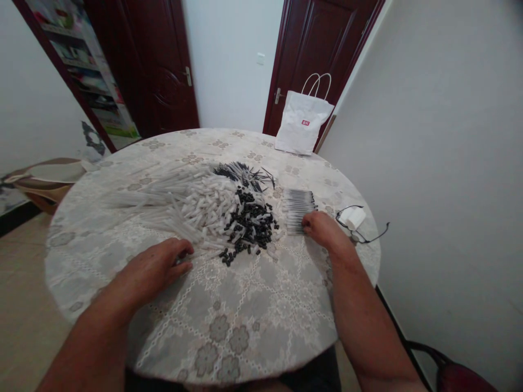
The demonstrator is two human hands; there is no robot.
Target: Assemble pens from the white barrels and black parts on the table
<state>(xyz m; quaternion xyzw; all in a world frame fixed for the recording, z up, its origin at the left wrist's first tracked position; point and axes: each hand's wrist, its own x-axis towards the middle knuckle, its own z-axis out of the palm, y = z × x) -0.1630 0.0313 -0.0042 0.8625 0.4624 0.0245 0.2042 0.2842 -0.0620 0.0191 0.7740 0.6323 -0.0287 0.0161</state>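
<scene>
My right hand rests at the lower right end of a neat row of clear pens with dark ends. Its fingers are pinched together on a pen at the near side of that row; the fingertips partly hide it. My left hand hovers low by the tablecloth, thumb and curled fingers apart, with nothing clearly seen between them. Near it lie long clear tubes. Beside these are a heap of short whitish pieces, small black plugs and thin black-tipped sticks.
A patterned cloth covers the round table. Eyeglasses lie against a small white object at the right edge. A white paper bag stands at the back. A chair is on the left.
</scene>
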